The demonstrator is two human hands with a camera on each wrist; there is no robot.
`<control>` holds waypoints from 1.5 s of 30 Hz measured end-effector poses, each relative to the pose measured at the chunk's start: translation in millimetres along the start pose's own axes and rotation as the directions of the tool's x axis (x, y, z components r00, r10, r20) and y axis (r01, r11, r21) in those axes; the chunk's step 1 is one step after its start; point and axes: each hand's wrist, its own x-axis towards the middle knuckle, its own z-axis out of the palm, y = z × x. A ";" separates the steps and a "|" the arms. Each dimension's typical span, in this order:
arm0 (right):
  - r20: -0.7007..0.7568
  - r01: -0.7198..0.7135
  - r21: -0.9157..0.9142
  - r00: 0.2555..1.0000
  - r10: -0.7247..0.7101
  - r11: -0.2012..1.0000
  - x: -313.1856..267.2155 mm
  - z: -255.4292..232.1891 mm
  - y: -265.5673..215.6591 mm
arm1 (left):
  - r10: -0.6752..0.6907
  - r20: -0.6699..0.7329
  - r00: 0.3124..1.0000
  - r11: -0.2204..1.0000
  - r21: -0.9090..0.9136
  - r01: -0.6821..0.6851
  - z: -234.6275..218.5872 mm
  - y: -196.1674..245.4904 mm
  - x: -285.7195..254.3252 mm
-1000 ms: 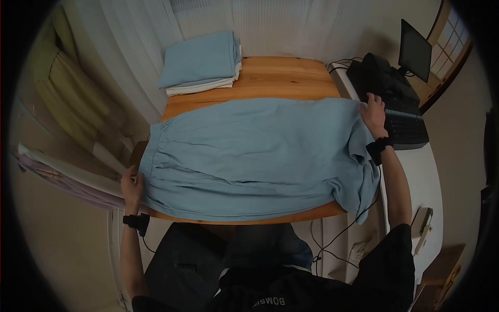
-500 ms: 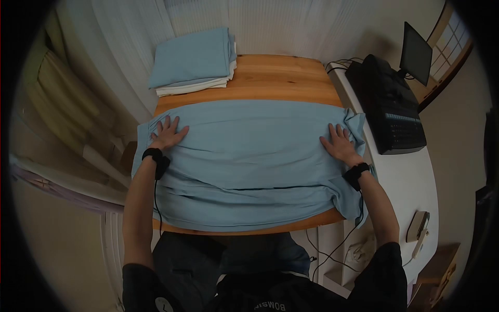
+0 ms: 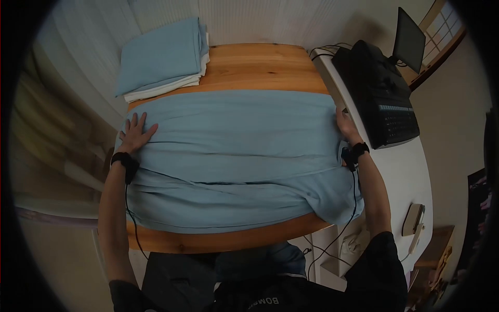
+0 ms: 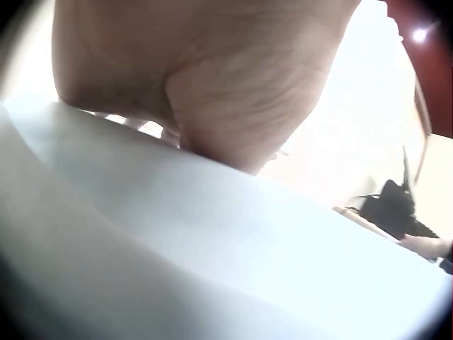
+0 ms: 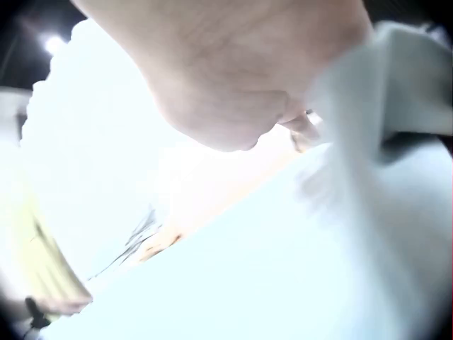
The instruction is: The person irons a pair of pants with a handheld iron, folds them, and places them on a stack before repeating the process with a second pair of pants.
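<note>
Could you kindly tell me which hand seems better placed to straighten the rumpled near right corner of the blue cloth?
Probably the right hand: it is at the right end of the blue cloth, nearer that corner, while the left hand lies spread at the opposite end.

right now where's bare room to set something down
The wooden table is bare at its far side, between the folded stack, blue cloth and white desk. That desk is free between the black keyboard and small beige item. Crowded: mid-table under cloth, far-left under the stack.
</note>
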 end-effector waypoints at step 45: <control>-0.017 0.710 -0.492 0.571 -0.821 0.504 -222.8 1.5 21.1 | 0.460 -0.433 0.775 0.705 -0.353 -0.616 7.9 1.6 -203.6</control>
